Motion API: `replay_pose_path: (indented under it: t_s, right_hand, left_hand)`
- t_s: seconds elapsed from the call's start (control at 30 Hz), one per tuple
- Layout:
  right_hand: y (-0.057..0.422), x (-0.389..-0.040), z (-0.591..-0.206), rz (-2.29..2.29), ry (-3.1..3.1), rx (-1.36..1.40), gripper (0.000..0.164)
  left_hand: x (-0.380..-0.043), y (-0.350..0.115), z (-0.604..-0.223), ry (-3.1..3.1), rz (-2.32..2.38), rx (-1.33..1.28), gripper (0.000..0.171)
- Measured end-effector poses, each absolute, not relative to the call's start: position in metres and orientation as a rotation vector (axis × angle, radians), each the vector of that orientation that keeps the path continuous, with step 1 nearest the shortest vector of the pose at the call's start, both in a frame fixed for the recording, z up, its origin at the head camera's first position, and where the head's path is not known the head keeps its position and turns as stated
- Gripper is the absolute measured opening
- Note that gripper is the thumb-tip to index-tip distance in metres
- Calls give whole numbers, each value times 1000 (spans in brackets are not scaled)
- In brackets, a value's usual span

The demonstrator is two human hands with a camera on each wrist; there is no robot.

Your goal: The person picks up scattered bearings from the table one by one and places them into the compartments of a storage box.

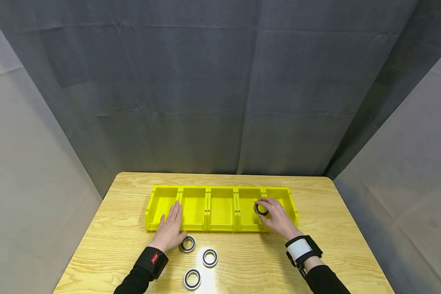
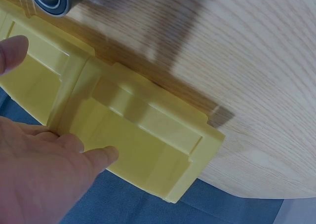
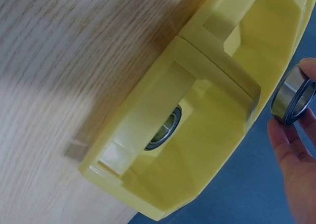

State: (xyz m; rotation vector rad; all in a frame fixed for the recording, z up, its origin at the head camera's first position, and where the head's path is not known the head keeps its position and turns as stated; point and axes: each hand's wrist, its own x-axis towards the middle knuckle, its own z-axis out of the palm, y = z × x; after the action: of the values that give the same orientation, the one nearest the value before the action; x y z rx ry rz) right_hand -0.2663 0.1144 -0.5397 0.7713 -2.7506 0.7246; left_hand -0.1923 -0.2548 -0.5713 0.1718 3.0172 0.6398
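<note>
Above the yellow plastic five-compartment bin point(image 1: 222, 228), head view: your right hand point(image 1: 277, 216) pinches a black-and-silver metal ring bearing point(image 1: 256, 211) over the fourth compartment from left point(image 1: 247, 218); your left hand point(image 1: 170, 229) is farther off, fingers extended. Left wrist: thumb apart, bin contact unclear. Right wrist: pinched ring tilted, matching ring point(image 3: 173, 126) inside the end compartment point(image 3: 200, 150).

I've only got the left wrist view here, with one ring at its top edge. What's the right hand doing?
Observer: The right hand pinches a metal ring between thumb and fingers.

Operator: How many rings lie loose on the wood?

Observer: Three loose rings lie on the table, on the person's side of the yellow bins.

Operator: Anything in the far right compartment yet?

Observer: Yes, the right wrist view shows one dark-edged ring inside the right-end compartment.
</note>
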Motion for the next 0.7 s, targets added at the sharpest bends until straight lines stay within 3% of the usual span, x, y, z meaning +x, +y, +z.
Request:
replay_pose_path:
  t_s: [0.7]
  right_hand:
    - [118, -281, -541, 813, -2781, 699, 44]
  left_hand:
    - [-193, -255, -572, 3023, 637, 177, 89]
